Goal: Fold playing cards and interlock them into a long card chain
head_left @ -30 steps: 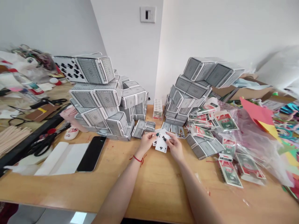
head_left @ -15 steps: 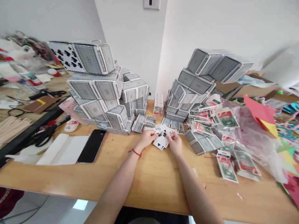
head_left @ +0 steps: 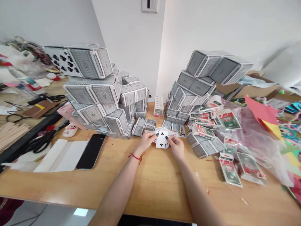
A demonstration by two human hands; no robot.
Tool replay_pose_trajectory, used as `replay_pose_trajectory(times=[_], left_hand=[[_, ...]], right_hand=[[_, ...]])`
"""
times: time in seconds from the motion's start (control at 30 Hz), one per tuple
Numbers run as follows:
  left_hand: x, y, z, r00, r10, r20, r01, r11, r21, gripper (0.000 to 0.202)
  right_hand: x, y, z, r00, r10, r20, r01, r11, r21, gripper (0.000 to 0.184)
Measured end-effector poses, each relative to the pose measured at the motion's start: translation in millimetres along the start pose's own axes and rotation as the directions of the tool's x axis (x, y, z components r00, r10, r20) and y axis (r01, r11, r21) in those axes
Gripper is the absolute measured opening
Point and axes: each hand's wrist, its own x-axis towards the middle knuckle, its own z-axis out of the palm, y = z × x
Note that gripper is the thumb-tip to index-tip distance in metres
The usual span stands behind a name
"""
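Note:
Several white playing cards point(head_left: 162, 140), a two of clubs at the front, are held up over the table between my two hands. My left hand point(head_left: 146, 142) pinches their left edge between thumb and fingers; a red cord bracelet is on that wrist. The right edge is pinched by my right hand point(head_left: 177, 147). Just behind, more cards point(head_left: 180, 130) lie face up on the table. Close by at the back left are small folded card blocks point(head_left: 140, 126). A flat block of joined cards point(head_left: 205, 146) sits right of my right hand.
Tall stacks of card boxes stand on the left point(head_left: 103, 91) and right point(head_left: 195, 84). A black phone point(head_left: 91, 151), white paper point(head_left: 71, 155) and black scissors point(head_left: 43, 138) lie left. Card packs point(head_left: 228, 171) and plastic wrap point(head_left: 265, 150) fill the right. A clear card case point(head_left: 158, 110) stands behind.
The cards were fanned out and tilted; now they are closer together, with the two of clubs upright in front. Both hands keep hold. The view has shifted slightly.

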Motion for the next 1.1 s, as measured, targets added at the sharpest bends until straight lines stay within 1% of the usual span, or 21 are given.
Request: replay_pose_trajectory(times=[0.13, 0.2, 0.33, 0.4, 0.57, 0.73, 0.83, 0.97, 1.1], left_hand=[[-1, 2, 2.3, 0.999, -0.043, -0.019, 0.042, 0.996, -0.073, 0.022], [-1, 1, 4.1, 0.998, -0.046, -0.051, 0.042, 0.995, -0.089, 0.022], [-1, -1, 5.8, 0.989, -0.020, -0.150, 0.010, 0.998, -0.068, 0.020], [-2, -1, 5.9, 0.985, -0.018, -0.170, 0.009, 0.999, -0.052, 0.019], [-4, -2, 6.1, 0.981, -0.017, -0.193, 0.017, 1.000, 0.002, 0.019], [-3, -3, 5.9, 0.977, -0.004, -0.212, 0.012, 0.999, 0.036, 0.023], [-2, -3, 5.9, 0.980, -0.007, -0.200, 0.015, 0.999, 0.039, 0.026], [-3, -3, 6.1, 0.976, -0.004, -0.216, 0.018, 0.998, 0.067, 0.029], [-3, -2, 5.9, 0.977, -0.028, -0.211, 0.043, 0.997, 0.068, 0.032]], right_hand=[[0, -1, 0, 1.000, 0.006, 0.007, -0.006, 1.000, 0.022, 0.037], [0, -2, 0, 1.000, 0.010, 0.021, -0.011, 1.000, 0.025, 0.036], [1, 0, -1, 0.999, -0.004, 0.052, 0.004, 1.000, 0.005, 0.029], [2, 1, -1, 0.998, -0.018, 0.067, 0.017, 1.000, 0.022, 0.026], [2, 4, -2, 0.994, -0.022, 0.107, 0.015, 0.998, 0.067, 0.026], [2, 5, -2, 0.992, -0.023, 0.123, 0.013, 0.996, 0.086, 0.027], [3, 6, -3, 0.992, -0.024, 0.125, 0.015, 0.997, 0.072, 0.028], [5, 7, -3, 0.991, -0.023, 0.128, 0.017, 0.999, 0.044, 0.031], [6, 9, -5, 0.991, -0.013, 0.131, 0.007, 0.999, 0.043, 0.028]])
